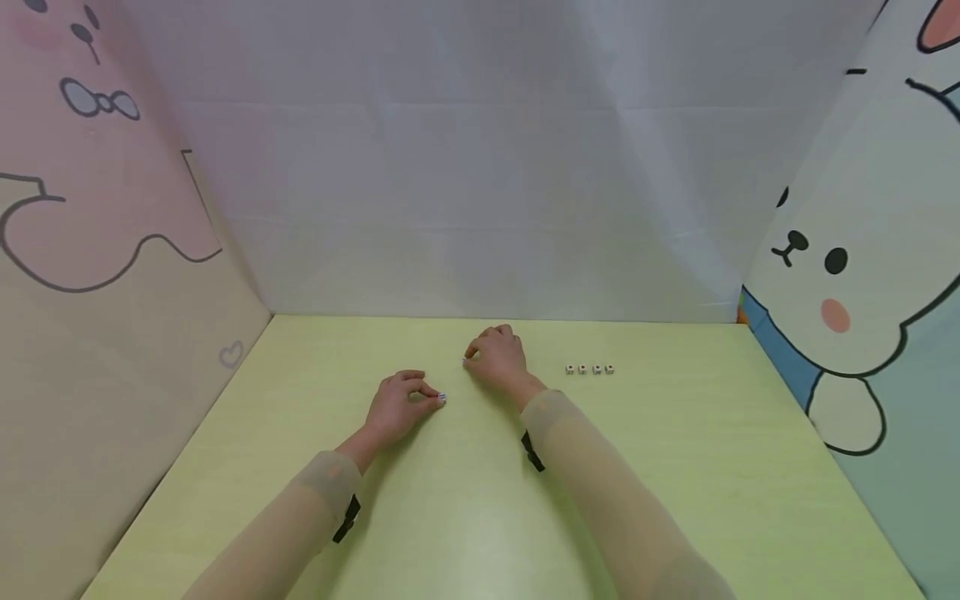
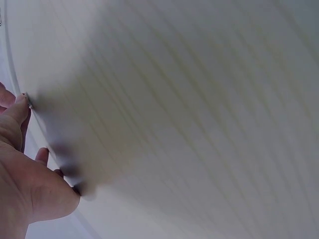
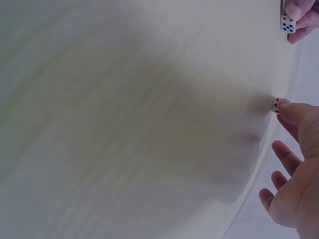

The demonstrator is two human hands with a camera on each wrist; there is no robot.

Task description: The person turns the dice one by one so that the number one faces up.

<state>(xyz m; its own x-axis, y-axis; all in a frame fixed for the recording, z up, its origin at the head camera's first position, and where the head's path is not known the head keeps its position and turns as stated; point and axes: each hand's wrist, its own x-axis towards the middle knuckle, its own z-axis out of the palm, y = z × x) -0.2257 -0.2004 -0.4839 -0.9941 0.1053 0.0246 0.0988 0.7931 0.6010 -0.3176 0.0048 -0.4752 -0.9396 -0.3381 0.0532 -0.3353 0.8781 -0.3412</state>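
My left hand (image 1: 400,408) pinches a small white die (image 1: 442,398) between thumb and fingertips, just left of the table's middle. Farther back and a bit to the right, my right hand (image 1: 498,358) holds another white die (image 3: 275,105) between thumb and forefinger, its red pips showing in the right wrist view. The left hand's die (image 3: 287,24) also appears at that view's top corner, with red and blue pips. In the left wrist view the fingers (image 2: 20,107) mostly hide it. Several dice (image 1: 589,369) stand in a spaced row right of my right hand.
The pale yellow-green table (image 1: 675,467) reaches back to a white cloth wall (image 1: 480,192). Panels with cartoon animals stand at the left (image 1: 112,208) and right (image 1: 855,250) edges. Dark straps sit around both sleeved forearms.
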